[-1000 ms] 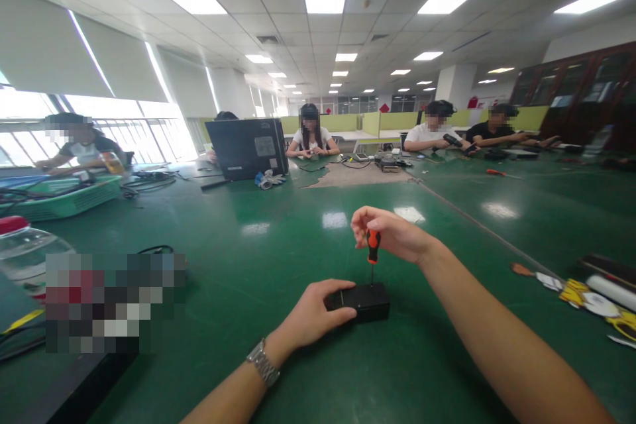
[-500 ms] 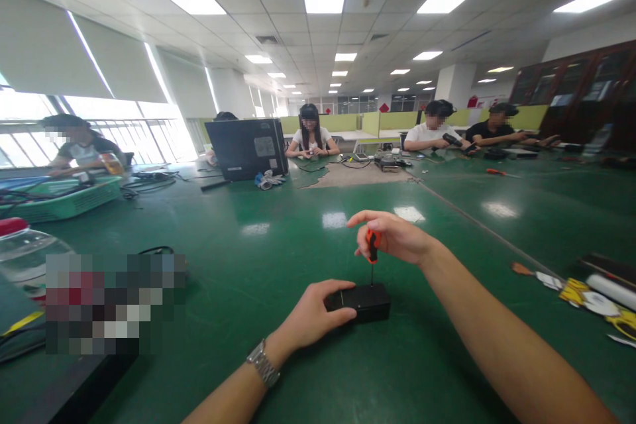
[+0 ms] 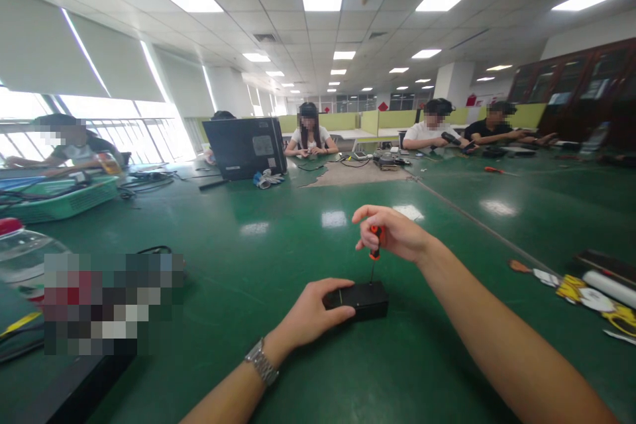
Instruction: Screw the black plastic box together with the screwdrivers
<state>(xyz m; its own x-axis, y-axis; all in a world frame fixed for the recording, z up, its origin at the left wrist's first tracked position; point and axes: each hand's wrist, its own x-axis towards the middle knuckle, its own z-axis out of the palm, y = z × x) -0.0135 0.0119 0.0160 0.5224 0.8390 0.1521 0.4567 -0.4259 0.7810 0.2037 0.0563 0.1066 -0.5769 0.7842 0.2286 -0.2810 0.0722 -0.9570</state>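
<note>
A black oblong box [image 3: 370,303] lies flat on the green table [image 3: 278,245]. My left hand [image 3: 318,310] grips its left end, thumb on the near side and fingers over the far side. An orange and black screwdriver [image 3: 375,248] stands almost upright over the box's right part, its tip down at the top face. Around its handle are the fingers of my right hand [image 3: 390,232], with the index finger stretched out to the left. What lies under the screwdriver's tip is too small to make out.
Left, a clear jar with a red lid [image 3: 20,252] and a green basket [image 3: 74,199] of cables. A black computer case [image 3: 243,149] and gloves [image 3: 268,179] lie farther back. Scissors with yellow handles [image 3: 621,320] and another screwdriver [image 3: 497,171] are on the right. Several people sit across.
My right hand has shifted slightly up and right, and the screwdriver's handle has turned and leans a little differently. My left hand still holds the box.
</note>
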